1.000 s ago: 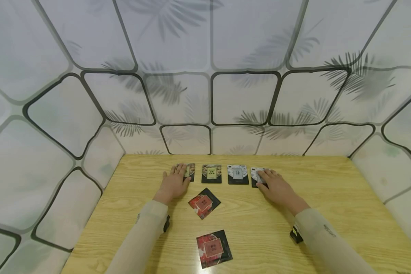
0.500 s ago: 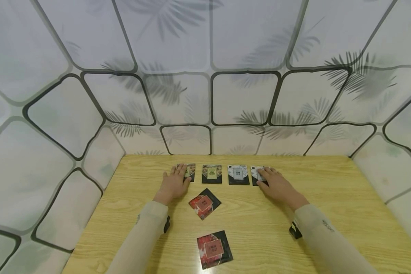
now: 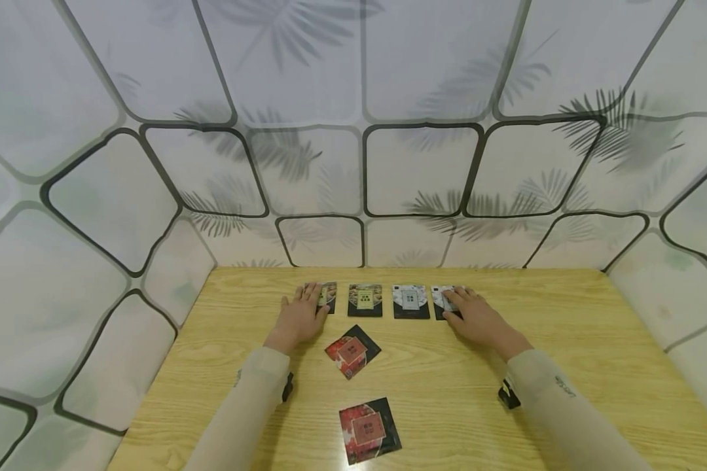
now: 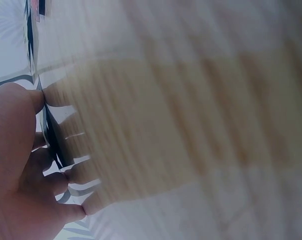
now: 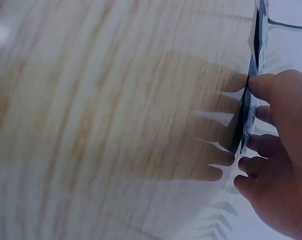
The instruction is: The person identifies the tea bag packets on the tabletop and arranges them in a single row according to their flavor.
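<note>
Flat square packets lie in a row near the table's back edge. My left hand [image 3: 298, 318] rests its fingers on the leftmost packet [image 3: 332, 298], which has a yellow-green label and is partly covered. At the other end my right hand [image 3: 478, 319] lays its fingers over a packet with a pale label [image 3: 438, 307]. Between them are another yellow-green-labelled packet [image 3: 365, 307] and another pale-labelled packet [image 3: 410, 311]. In the left wrist view, thumb and fingers touch the packet's dark edge [image 4: 55, 142]. The right wrist view shows the right thumb at its packet's edge [image 5: 247, 107].
Two red and black packets lie askew nearer the body, one in the middle [image 3: 353, 353] and one near the front [image 3: 370, 430]. The wooden table [image 3: 577, 340] ends against a patterned cloth wall [image 3: 421, 170] at the back and sides.
The right hand's packet has shifted slightly away toward the back, now closer to level with its neighbour. The left hand and the red packets have stayed in place.
</note>
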The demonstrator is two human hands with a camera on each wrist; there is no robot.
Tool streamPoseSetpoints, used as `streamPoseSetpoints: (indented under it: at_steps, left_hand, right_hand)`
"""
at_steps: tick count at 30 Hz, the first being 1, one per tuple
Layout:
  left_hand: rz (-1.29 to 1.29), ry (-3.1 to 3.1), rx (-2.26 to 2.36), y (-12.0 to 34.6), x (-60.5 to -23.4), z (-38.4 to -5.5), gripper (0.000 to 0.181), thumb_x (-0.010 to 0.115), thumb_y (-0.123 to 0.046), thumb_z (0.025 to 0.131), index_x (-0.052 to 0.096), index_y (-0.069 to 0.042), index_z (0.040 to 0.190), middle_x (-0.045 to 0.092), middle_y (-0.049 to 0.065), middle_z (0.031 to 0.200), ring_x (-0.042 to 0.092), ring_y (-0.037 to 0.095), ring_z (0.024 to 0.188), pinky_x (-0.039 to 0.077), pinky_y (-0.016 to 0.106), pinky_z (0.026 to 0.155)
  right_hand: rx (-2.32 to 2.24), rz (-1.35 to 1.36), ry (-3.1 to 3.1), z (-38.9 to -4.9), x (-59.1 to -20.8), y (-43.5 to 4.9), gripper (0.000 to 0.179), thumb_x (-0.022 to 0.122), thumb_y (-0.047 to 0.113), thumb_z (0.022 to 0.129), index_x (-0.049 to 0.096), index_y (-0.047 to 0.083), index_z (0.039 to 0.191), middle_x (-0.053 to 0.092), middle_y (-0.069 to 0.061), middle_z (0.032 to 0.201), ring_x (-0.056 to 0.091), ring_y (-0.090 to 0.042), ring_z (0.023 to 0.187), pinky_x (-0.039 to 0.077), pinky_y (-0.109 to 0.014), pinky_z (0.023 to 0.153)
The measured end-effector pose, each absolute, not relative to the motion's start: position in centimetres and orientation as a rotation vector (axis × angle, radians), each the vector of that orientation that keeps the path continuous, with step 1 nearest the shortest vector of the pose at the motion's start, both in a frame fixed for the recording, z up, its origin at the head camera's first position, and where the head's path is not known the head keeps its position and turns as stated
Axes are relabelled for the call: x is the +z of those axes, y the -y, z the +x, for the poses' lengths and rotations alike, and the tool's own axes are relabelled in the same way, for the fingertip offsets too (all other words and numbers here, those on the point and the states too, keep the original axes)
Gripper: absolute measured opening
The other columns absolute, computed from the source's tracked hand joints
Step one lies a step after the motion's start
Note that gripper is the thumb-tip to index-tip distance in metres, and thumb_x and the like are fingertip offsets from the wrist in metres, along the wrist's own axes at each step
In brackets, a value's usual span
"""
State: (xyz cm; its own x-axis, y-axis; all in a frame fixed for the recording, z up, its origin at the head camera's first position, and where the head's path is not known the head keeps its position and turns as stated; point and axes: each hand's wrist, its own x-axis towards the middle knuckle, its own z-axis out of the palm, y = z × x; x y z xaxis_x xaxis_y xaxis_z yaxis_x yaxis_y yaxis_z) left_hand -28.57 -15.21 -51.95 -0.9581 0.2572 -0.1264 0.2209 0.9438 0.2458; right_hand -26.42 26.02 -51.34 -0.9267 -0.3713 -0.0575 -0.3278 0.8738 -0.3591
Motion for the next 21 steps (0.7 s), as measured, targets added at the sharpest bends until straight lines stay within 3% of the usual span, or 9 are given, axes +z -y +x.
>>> streamPoseSetpoints:
  at_steps: [13, 21]
  left_hand:
    - [0.356, -2.932, 0.358, 15.1, -51.6, -28.5, 0.070, 0.038, -0.044, 0.114, 0.018, -0.006, 0.170, 0.018, 0.017, 0.176, 0.019, 0.045, 0.162, 0.016, 0.075, 0.126]
    - [0.356, -2.933, 0.342, 15.1, -51.6, -28.4, 0.069, 0.038, -0.043, 0.115, 0.018, -0.006, 0.170, 0.018, 0.017, 0.176, 0.019, 0.045, 0.162, 0.017, 0.075, 0.126]
  right_hand:
    - [-0.497, -0.553, -2.983, -25.9, -50.7, -25.3, 0.060, 0.053, 0.029, 0.111, 0.039, -0.002, 0.161, 0.031, -0.036, 0.165, 0.025, -0.059, 0.154, 0.022, -0.073, 0.124]
    - [-0.492, -0.739, -2.977, -23.8, -49.7, -21.5, 0.058, 0.057, 0.027, 0.110, 0.042, 0.001, 0.160, 0.033, -0.034, 0.166, 0.028, -0.056, 0.155, 0.026, -0.070, 0.125]
